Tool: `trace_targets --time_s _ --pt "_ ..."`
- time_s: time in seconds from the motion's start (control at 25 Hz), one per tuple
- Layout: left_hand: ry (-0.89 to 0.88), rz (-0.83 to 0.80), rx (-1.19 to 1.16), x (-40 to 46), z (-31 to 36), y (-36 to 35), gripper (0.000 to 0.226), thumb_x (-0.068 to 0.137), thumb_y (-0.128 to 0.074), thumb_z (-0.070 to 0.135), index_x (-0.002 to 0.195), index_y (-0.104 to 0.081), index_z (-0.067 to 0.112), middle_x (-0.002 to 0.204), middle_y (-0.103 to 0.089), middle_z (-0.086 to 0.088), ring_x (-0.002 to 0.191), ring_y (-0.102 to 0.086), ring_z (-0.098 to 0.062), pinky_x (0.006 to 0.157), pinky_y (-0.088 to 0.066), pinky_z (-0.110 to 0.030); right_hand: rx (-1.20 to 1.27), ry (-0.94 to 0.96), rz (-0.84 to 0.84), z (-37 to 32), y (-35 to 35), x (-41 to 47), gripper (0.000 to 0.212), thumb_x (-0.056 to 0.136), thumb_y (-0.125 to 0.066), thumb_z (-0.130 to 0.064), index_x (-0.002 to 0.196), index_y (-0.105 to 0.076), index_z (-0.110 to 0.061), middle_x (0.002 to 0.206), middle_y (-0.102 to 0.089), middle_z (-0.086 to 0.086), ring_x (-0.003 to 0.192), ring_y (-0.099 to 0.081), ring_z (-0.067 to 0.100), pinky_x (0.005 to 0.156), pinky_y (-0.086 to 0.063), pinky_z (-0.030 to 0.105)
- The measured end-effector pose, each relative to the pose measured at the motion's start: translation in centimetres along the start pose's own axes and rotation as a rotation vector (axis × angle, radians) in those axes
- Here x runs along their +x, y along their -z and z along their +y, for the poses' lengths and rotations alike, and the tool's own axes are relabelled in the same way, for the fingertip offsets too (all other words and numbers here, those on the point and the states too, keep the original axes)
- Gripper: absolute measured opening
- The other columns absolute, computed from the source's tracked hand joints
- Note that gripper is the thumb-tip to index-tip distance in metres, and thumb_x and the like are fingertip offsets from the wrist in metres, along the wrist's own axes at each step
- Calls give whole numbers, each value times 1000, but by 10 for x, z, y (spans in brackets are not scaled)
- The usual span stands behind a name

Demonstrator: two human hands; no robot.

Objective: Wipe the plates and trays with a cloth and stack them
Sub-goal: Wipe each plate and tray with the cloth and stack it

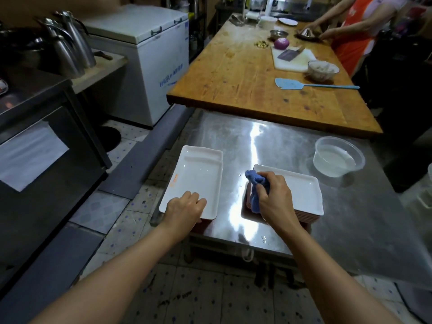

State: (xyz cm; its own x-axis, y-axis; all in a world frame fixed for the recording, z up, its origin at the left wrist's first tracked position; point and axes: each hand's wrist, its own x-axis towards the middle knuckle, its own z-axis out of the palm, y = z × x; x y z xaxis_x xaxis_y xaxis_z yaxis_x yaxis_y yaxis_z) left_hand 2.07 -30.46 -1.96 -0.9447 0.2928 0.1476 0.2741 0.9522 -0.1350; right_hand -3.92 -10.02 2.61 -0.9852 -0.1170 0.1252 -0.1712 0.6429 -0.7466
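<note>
Stainless steel table carries two groups of white rectangular trays. Left tray sits at the table's left edge, lying on at least one further tray whose far rim shows beyond it; a small orange mark is visible on its inner left side. Left hand rests on the near edge of this tray, fingers curled over the rim and gripping it. Tray stack stands to the right, well apart from the left tray, several trays deep with pinkish edges visible at its near side. Right hand is over the left end of the stack, fingers closed around a bunched blue cloth; the cloth hangs down over the stack's left edge. Whether the cloth presses on the top tray's surface cannot be determined.

Clear plastic container holding water stands on the steel table beyond the stack, to the right. Wooden table adjoins on the far side, bearing a cutting board, a cleaver, a red onion and a blue spatula. A second person in an orange apron works at that table.
</note>
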Motion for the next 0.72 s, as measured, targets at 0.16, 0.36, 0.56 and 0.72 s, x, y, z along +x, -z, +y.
trace_targets --time_s 0.16,0.36,0.56,0.72 --pt "28 -62 10 8 -11 -4 53 46 -88 51 74 -63 13 71 -60 -2 63 -57 -18 41 -33 -22 7 -37 33 0 -3 -5 25 91 -49 -4 112 -59 -11 103 -48 3 99 -47 16 85 -33 20" --pt "107 -145 20 19 -21 -18 59 79 -50 68 107 -52 17 108 -54 1 99 -50 -18 60 -32 -28 -7 -76 67 5 -2 -7 23 92 -49 -5 112 -59 -11 103 -47 4 96 -46 13 80 -29 13" --pt "154 -181 6 30 -20 -24 66 81 -34 76 107 -53 18 109 -54 1 99 -49 -17 61 -32 -28 -21 -100 81 21 4 0 25 90 -50 -3 112 -59 -10 103 -48 6 96 -44 13 76 -27 12" --pt "253 -205 20 41 -15 -22 63 87 -26 70 106 -57 18 108 -55 1 101 -49 -18 62 -32 -29 -29 -139 62 42 8 15 27 88 -47 0 110 -61 -7 103 -52 9 99 -49 19 73 -29 14"
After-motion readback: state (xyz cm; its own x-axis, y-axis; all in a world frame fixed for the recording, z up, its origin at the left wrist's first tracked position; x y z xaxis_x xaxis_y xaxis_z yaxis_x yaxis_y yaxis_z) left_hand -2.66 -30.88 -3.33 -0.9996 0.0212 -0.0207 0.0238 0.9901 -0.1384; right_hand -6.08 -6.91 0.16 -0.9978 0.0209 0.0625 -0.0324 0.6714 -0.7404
